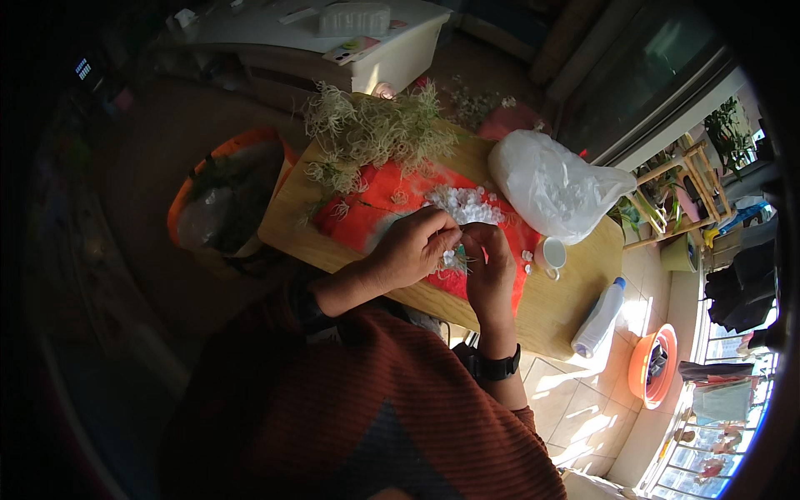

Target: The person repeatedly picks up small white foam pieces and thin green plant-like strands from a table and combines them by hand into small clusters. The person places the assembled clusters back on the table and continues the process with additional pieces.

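Over a red cloth [344, 219] on a wooden table, my left hand [415, 244] and my right hand [492, 259] meet with fingertips pinched together. Between and below them hangs a small sprig [451, 257] with a white flower piece and pale, thin strands; which fingers bear it is partly hidden. Just beyond the hands lies a pile of small white flower pieces [465, 203]. A large bunch of pale green, curly artificial-looking stems [387, 131] covers the far left part of the table. A few loose white pieces [527, 256] lie by my right hand.
A white plastic bag [550, 181] and a white cup [551, 255] stand right of the cloth. A bottle with a blue cap [597, 322] lies at the table's right edge. An orange-rimmed container [181, 219] is at the left. An orange basin [669, 369] stands on the tiled floor.
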{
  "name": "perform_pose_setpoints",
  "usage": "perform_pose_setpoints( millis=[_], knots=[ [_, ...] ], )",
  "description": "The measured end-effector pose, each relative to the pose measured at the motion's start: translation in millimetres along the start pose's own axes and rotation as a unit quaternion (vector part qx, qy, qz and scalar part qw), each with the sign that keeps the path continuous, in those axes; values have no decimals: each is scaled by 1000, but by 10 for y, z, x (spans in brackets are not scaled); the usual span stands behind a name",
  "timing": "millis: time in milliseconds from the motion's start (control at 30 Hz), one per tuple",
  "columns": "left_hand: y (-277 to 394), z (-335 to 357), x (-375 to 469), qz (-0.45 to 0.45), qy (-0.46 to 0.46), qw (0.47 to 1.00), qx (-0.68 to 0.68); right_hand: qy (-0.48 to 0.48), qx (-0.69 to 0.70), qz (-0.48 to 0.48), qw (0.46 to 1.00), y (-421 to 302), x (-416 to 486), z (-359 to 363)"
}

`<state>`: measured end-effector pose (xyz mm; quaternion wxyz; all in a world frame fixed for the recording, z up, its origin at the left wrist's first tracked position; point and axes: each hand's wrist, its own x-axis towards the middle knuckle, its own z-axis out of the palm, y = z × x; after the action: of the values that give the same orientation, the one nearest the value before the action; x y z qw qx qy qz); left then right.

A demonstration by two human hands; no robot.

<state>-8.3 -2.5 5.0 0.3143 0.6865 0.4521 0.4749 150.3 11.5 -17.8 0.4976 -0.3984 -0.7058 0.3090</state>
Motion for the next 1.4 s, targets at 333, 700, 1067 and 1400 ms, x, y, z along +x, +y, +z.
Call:
perform_pose_setpoints(
  millis=[333, 700, 1067, 1400],
  knots=[
    [-58, -59, 1, -175, -49, 983, 2, -8, -116, -121, 986, -13, -22, 118],
    [33, -78, 21, -33, -40, 997, -62, 47, -17, -94, 994, -22, 17, 65],
    [1, -96, -12, 3, -38, 997, -61, 25, 61, 39, 997, -8, -32, 79],
    [-67, -114, -35, -88, -52, 990, -102, -2, 345, 186, 920, -34, -34, 21]
  ],
)
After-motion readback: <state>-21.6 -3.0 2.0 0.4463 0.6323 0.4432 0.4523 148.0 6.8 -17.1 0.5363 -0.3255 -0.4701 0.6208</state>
